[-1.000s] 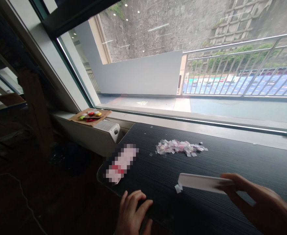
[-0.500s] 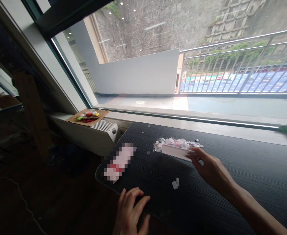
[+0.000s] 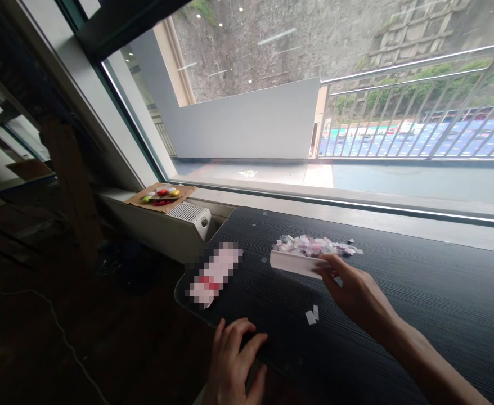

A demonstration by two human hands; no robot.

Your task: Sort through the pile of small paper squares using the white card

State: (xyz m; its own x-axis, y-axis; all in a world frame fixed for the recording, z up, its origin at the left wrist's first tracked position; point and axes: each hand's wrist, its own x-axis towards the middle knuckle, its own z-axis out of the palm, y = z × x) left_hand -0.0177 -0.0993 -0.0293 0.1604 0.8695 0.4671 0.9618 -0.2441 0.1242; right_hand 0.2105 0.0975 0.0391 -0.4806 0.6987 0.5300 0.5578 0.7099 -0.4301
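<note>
My right hand [image 3: 352, 289] is stretched forward over the black ribbed table [image 3: 441, 304], its fingers closed on one end of a flat white card [image 3: 293, 262]. The card stands on its long edge against the near side of a pile of small pink and white paper scraps [image 3: 314, 246]. My left hand [image 3: 234, 363] lies flat on the table's near left edge, fingers spread, holding nothing. Two loose white scraps [image 3: 312, 315] lie between my hands.
A blurred pink and white flat object [image 3: 215, 274] lies at the table's left end. Beyond it a white heater [image 3: 192, 215] carries a cardboard piece with coloured items [image 3: 161, 195]. A large window with a railing outside runs along the table's far side.
My right hand has carried the white card from near the table's front edge out to the scrap pile and set it against the pile. My left hand has stayed put.
</note>
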